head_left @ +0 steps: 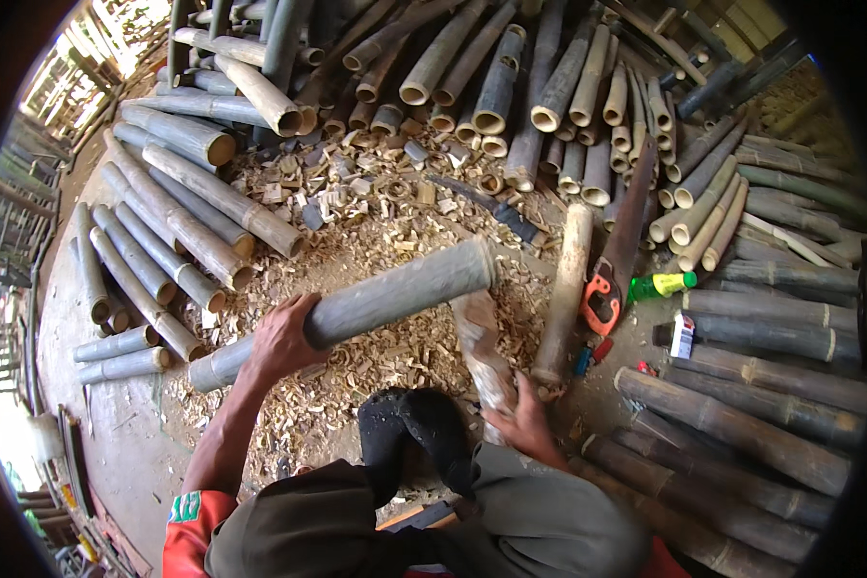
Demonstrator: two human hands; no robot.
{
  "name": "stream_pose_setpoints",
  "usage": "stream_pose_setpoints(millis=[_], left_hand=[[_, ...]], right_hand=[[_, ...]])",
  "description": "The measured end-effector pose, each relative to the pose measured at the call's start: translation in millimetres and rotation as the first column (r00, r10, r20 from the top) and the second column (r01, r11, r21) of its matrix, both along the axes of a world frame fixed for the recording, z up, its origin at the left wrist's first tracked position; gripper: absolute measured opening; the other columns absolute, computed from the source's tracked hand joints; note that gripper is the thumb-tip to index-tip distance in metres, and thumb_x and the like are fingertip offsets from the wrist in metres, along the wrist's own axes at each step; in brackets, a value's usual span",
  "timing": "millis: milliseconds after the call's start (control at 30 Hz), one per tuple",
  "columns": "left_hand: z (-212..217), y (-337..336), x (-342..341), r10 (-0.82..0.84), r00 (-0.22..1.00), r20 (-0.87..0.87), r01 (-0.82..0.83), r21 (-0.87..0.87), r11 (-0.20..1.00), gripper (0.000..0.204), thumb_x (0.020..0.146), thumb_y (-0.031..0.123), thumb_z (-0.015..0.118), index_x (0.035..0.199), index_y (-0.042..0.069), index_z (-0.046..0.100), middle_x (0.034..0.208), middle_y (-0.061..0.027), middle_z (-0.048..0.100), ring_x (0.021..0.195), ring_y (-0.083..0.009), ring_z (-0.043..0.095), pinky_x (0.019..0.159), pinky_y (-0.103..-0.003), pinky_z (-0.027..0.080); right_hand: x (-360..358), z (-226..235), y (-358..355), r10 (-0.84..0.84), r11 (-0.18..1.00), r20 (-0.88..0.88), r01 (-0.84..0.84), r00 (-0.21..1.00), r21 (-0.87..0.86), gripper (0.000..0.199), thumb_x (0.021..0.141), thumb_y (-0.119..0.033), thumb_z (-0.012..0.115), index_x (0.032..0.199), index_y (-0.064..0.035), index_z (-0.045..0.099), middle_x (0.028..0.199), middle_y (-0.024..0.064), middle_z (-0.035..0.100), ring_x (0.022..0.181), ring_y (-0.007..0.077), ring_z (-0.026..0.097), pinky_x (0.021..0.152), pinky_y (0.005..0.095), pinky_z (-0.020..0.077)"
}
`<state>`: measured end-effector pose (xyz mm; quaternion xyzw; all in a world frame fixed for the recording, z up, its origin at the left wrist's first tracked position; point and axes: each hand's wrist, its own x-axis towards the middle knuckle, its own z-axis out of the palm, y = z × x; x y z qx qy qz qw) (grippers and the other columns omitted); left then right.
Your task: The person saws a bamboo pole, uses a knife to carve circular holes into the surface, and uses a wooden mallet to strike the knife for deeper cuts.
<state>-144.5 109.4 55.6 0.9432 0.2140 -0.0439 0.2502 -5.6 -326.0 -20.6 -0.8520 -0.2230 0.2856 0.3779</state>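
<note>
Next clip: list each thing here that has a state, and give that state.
Grey bamboo tube: held at a slant in left hand
Pale wooden piece: gripped near its lower end by right hand
Handsaw: unheld, blade bare
Dark-handled tool: lying among shavings
Green bottle: capped, unheld
Bamboo poles: piled, many hollow ends visible
Wood shavings: scattered loose

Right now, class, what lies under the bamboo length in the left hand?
Pale chips show along both sides of the bamboo length in the left hand. What lies directly beneath it is covered and cannot be seen.
</note>
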Motion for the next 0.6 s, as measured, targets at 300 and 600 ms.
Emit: stream_pose_setpoints(millis=[300, 600], left_hand=[[-58, 23, -65, 0.142, 0.99, 0.012, -0.142, 0.181, 0.973, 0.078, 0.058, 0.017, 0.093, 0.13, 0.012, 0.063, 0.124, -0.0143, 0.061, 0.119, -0.0372, 0.06, 0.104, -0.049, 0.049], [-25, 67, -73, -0.045, 0.908, -0.416, -0.091, -0.301, 0.949, 0.096, 0.065, 0.021, 0.089, 0.151, 0.006, 0.048, 0.144, -0.0234, 0.059, 0.134, -0.0355, 0.058, 0.118, -0.045, 0.047]], right_hand=[[20, 3, 178, 0.246, 0.961, 0.101, -0.229, 0.964, -0.156, 0.089, 0.081, -0.04, 0.088, 0.136, 0.0068, 0.036, 0.123, 0.0358, 0.059, 0.107, 0.0475, 0.066, 0.091, 0.0527, 0.0565], [31, 35, 138, 0.541, 0.661, -0.453, -0.691, 0.709, -0.293, 0.104, 0.089, -0.069, 0.074, 0.15, 0.0099, 0.041, 0.132, 0.0322, 0.064, 0.116, 0.0433, 0.069, 0.106, 0.0497, 0.0542]])
